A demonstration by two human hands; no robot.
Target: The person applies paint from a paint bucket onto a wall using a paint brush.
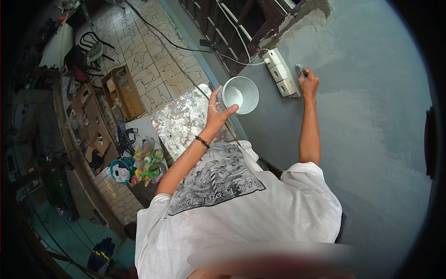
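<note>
A grey wall (371, 139) fills the right half of the view, smooth and damp-looking, with rougher plaster near its top edge. Left of it, far below, lies a floor (144, 60) of pale, irregular tiles, crossed by a dark cable (186, 48). A person in a white printed shirt (232, 204) stands close to the wall, seen from above, both bare arms raised.

On the floor stand a paint-spattered board (183, 118), a wooden crate (123, 90), a chair (93, 46) and, lower down, a heap of bright plastic toys (144, 165).

A dark wooden frame (241, 28) meets the wall at the top. Fixed to the wall just below it is a white strip of sockets (281, 72), with the cable plugged into its upper end.

The left hand (218, 111) holds a white bucket (240, 95) up beside the wall, thumb pressed on the near rim and fingers curled around the side; pale paint shows inside. A dark band sits on that wrist.

The right hand (308, 83) is closed around a small brush (300, 69), whose tip touches the wall just right of the sockets. The sockets lie between the bucket and the brush.
</note>
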